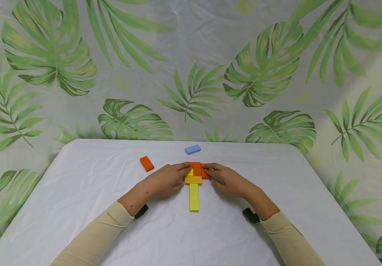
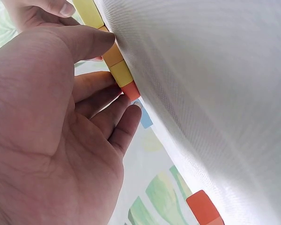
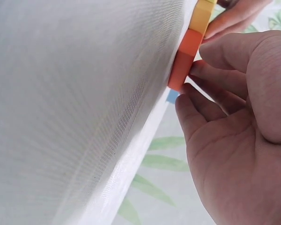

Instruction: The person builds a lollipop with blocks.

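Observation:
A flat group of building blocks lies between my hands in the head view. Small orange blocks [image 1: 196, 171] are at its middle, with a red-orange block [image 1: 206, 174] on the right and a small yellow block [image 1: 189, 172] on the left. Below these, an amber block [image 1: 193, 180] lies crosswise over the top end of a long yellow block [image 1: 194, 199]. My left hand [image 1: 167, 180] touches the group's left side, its fingertips by the red [image 2: 130, 91] end. From the right, my right hand [image 1: 231, 181] rests its fingertips on the red-orange block; its thumb is beside the group.
A blue block [image 1: 192, 149] lies behind the group near the table's back edge. Off to the left is a loose orange block [image 1: 146, 163]. A white cloth covers the table [image 1: 191, 240], and a leaf-print curtain [image 1: 197, 48] hangs behind it.

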`<move>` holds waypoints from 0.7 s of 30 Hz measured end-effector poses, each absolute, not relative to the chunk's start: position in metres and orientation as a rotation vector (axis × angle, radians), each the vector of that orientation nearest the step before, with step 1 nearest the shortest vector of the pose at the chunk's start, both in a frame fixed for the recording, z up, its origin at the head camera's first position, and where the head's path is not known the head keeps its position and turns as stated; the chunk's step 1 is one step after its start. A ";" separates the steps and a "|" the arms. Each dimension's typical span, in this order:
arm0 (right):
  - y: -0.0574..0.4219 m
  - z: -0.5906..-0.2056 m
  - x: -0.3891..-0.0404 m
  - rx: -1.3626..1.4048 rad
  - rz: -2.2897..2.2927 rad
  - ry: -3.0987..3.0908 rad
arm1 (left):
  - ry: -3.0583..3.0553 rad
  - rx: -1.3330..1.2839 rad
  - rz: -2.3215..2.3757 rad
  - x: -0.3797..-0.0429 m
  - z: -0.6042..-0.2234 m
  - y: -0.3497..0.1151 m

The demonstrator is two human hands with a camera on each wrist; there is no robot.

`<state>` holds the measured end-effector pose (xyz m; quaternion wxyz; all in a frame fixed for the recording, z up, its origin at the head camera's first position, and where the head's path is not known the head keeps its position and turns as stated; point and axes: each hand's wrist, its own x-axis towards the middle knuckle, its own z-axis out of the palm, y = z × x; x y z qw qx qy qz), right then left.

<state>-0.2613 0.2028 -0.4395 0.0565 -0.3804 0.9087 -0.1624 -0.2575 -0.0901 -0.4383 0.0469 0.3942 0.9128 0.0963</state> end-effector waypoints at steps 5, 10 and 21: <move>0.203 -0.440 -0.261 -1.164 -0.492 2.759 | 2.784 1.200 0.295 -0.257 -0.438 -0.090; 0.202 -0.440 -0.261 -1.166 -0.492 2.758 | 2.787 1.206 0.293 -0.257 -0.439 -0.090; 0.201 -0.437 -0.260 -1.154 -0.481 2.760 | 2.790 1.233 0.311 -0.256 -0.438 -0.091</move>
